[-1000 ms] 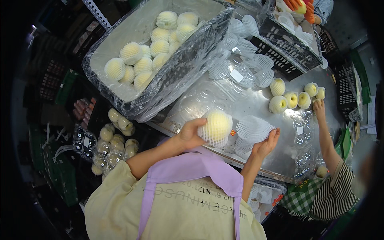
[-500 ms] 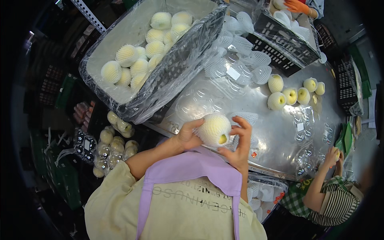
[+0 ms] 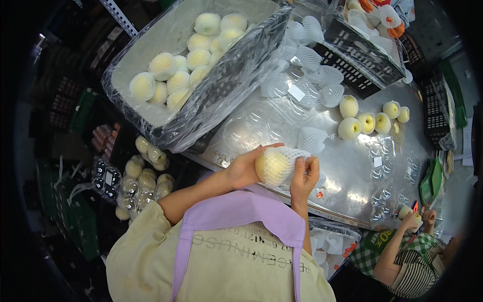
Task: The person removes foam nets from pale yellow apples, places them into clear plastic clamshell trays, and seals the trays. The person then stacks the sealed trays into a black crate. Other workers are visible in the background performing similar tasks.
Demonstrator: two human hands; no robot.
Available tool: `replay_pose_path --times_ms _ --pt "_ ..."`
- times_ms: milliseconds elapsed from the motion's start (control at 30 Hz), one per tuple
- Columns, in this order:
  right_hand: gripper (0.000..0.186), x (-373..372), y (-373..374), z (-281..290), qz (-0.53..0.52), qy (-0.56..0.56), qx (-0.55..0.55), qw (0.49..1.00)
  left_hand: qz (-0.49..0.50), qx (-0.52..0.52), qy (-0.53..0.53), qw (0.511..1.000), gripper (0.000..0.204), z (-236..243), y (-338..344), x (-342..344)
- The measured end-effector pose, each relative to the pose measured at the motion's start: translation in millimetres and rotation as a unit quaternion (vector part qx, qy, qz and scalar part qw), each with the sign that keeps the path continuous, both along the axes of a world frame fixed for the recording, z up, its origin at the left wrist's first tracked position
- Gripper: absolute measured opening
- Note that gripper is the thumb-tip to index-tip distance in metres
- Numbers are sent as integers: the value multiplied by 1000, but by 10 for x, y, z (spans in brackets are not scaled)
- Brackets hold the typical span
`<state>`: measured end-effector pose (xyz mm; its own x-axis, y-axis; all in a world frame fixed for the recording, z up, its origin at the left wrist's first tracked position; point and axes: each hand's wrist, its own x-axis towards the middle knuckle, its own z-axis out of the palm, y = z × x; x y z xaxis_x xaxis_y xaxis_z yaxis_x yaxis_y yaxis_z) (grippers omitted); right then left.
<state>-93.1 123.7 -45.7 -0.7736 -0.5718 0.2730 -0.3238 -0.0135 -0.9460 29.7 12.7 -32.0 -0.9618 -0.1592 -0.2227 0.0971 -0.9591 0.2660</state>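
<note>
In front of my chest, my left hand [image 3: 245,167] is closed round the left side of a pale yellow round fruit [image 3: 264,168], like an apple or pear. A white foam net sleeve [image 3: 286,164] covers its right part, while its left end is bare. My right hand [image 3: 305,177] pinches the net's right end between thumb and fingers. Just beyond my hands, a loose foam net [image 3: 312,140] lies on the metal table [image 3: 347,189]. Several netted fruits [image 3: 349,129] rest farther right on it.
A plastic-lined crate [image 3: 126,108] of netted fruits stands at left. Clear plastic trays [image 3: 251,126] and foam nets lie beside it. At far right a co-worker's hands [image 3: 413,221] hold a fruit; another person's orange gloves [image 3: 396,30] are over a black crate [image 3: 362,55].
The netted fruit has turned in my hands, and its left end now shows bare. My right hand has gone from spread fingers to a pinch on the net's end.
</note>
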Motion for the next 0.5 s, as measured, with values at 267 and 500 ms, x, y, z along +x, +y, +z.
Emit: replay_pose_path --times_ms 267,500 --pt "25 -234 -13 54 -127 -392 -191 891 -65 56 -35 996 67 -165 -66 18" --pt "19 -414 270 -31 143 -338 -220 904 -8 63 16 998 67 -42 -93 46"
